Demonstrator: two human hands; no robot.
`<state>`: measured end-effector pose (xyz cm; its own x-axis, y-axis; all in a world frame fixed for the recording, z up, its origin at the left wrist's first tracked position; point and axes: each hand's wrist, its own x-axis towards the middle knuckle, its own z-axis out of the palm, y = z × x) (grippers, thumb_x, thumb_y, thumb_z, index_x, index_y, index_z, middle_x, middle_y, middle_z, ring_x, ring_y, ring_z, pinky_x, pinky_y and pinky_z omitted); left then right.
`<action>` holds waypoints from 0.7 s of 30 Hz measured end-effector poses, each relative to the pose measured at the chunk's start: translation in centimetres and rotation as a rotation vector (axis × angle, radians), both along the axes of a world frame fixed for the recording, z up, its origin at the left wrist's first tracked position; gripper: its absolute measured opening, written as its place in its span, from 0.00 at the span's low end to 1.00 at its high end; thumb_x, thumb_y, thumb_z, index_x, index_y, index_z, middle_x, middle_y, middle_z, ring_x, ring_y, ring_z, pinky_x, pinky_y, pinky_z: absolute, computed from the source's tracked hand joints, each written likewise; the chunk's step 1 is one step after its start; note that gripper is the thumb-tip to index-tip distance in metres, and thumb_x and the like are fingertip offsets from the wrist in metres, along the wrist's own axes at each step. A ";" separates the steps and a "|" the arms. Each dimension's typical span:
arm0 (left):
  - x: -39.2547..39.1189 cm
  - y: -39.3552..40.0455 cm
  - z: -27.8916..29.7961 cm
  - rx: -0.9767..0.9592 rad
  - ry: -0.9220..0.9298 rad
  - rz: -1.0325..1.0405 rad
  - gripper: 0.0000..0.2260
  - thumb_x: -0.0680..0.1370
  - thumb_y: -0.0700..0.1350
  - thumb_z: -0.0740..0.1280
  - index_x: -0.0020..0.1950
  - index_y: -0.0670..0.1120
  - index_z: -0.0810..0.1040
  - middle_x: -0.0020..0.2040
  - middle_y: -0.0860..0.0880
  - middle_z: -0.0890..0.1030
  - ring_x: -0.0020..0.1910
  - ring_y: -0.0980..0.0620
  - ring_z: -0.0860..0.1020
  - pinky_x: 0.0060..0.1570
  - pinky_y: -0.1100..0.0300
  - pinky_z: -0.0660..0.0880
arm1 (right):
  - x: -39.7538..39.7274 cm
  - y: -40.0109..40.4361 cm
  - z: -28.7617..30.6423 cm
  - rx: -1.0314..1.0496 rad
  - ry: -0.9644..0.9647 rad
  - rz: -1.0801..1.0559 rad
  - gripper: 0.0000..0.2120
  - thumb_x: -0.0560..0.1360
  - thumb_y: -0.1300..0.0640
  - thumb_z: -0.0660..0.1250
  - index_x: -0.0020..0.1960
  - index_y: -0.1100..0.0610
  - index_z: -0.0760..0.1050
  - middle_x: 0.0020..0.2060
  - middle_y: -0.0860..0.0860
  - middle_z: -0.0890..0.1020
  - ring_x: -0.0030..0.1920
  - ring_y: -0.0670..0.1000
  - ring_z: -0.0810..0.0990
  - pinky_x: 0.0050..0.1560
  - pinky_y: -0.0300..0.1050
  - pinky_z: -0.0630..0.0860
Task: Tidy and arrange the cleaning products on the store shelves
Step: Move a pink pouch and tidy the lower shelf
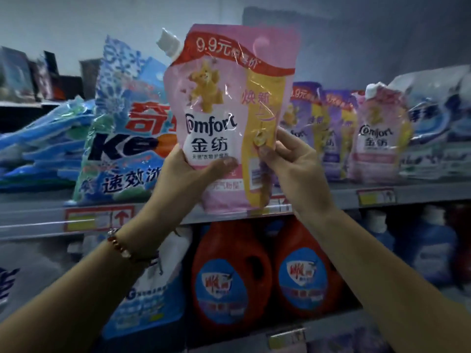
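A pink Comfort softener pouch (226, 98) with a white spout cap at its top left is held upright in front of the upper shelf (420, 194). My left hand (188, 174) grips its lower left edge, thumb across the front. My right hand (290, 159) pinches its lower right side over the yellow band. On the shelf behind stand purple Comfort pouches (318, 128) and another pink Comfort pouch (377, 133). A large blue Keon detergent bag (122, 128) leans just left of the held pouch.
Flat blue bags (43, 149) are stacked at the far left of the upper shelf; white-blue bags (438, 128) sit at the far right. Below are two red detergent jugs (229, 276), a white-blue refill bag (153, 296) and blue bottles (430, 245). Price tags line the shelf edge.
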<state>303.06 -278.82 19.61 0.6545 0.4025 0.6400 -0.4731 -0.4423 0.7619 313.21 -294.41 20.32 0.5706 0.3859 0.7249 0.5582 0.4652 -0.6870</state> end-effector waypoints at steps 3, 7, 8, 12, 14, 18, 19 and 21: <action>3.3 -0.1 2.4 0.025 -0.007 0.031 0.14 0.75 0.41 0.76 0.58 0.43 0.80 0.47 0.50 0.87 0.44 0.55 0.86 0.39 0.65 0.80 | 3.8 1.1 2.1 0.006 0.024 -0.058 0.15 0.80 0.66 0.66 0.65 0.57 0.79 0.46 0.46 0.88 0.47 0.45 0.86 0.46 0.39 0.81; 8.0 1.0 2.9 0.102 0.070 0.168 0.17 0.72 0.44 0.78 0.58 0.47 0.78 0.49 0.51 0.85 0.47 0.54 0.85 0.40 0.67 0.80 | 7.4 2.4 2.6 -0.055 0.008 -0.196 0.15 0.81 0.67 0.63 0.55 0.49 0.81 0.40 0.55 0.86 0.35 0.45 0.82 0.35 0.36 0.79; 8.7 1.2 2.2 0.132 0.096 0.225 0.19 0.72 0.45 0.79 0.59 0.49 0.76 0.50 0.53 0.85 0.49 0.55 0.85 0.40 0.66 0.81 | 8.3 2.7 1.8 -0.127 -0.029 -0.292 0.14 0.81 0.66 0.63 0.51 0.48 0.81 0.39 0.55 0.85 0.33 0.42 0.80 0.33 0.34 0.76; 9.4 0.4 -0.8 0.166 0.122 0.361 0.42 0.73 0.55 0.77 0.80 0.59 0.54 0.64 0.58 0.79 0.57 0.59 0.80 0.58 0.55 0.79 | 9.7 3.9 -2.7 -0.299 -0.113 -0.531 0.10 0.84 0.52 0.62 0.61 0.48 0.79 0.45 0.44 0.84 0.42 0.43 0.83 0.44 0.46 0.82; 9.5 0.2 -1.4 0.217 0.136 0.403 0.44 0.76 0.55 0.73 0.82 0.60 0.47 0.59 0.59 0.78 0.54 0.61 0.79 0.58 0.54 0.78 | 9.4 4.3 -4.0 -0.293 -0.183 -0.573 0.17 0.84 0.46 0.59 0.70 0.49 0.74 0.55 0.41 0.78 0.52 0.43 0.79 0.52 0.42 0.78; 9.3 0.7 -1.2 0.571 0.260 0.739 0.45 0.76 0.67 0.65 0.84 0.50 0.47 0.66 0.49 0.66 0.64 0.49 0.68 0.65 0.50 0.72 | 9.2 4.3 -4.9 -0.296 -0.259 -0.620 0.23 0.84 0.44 0.56 0.76 0.52 0.68 0.65 0.48 0.77 0.62 0.48 0.77 0.58 0.44 0.75; 9.1 0.9 -1.1 0.639 0.293 0.795 0.45 0.76 0.70 0.63 0.84 0.48 0.48 0.66 0.48 0.65 0.65 0.48 0.66 0.68 0.50 0.68 | 9.2 4.3 -4.9 -0.307 -0.260 -0.624 0.23 0.85 0.44 0.56 0.76 0.52 0.67 0.66 0.49 0.77 0.63 0.49 0.77 0.59 0.47 0.76; 8.7 1.1 -0.8 0.731 0.357 0.830 0.45 0.76 0.72 0.59 0.83 0.47 0.49 0.67 0.48 0.67 0.67 0.48 0.64 0.70 0.50 0.63 | 9.2 4.2 -4.8 -0.334 -0.255 -0.614 0.23 0.84 0.44 0.57 0.77 0.51 0.66 0.68 0.49 0.76 0.65 0.50 0.76 0.62 0.51 0.77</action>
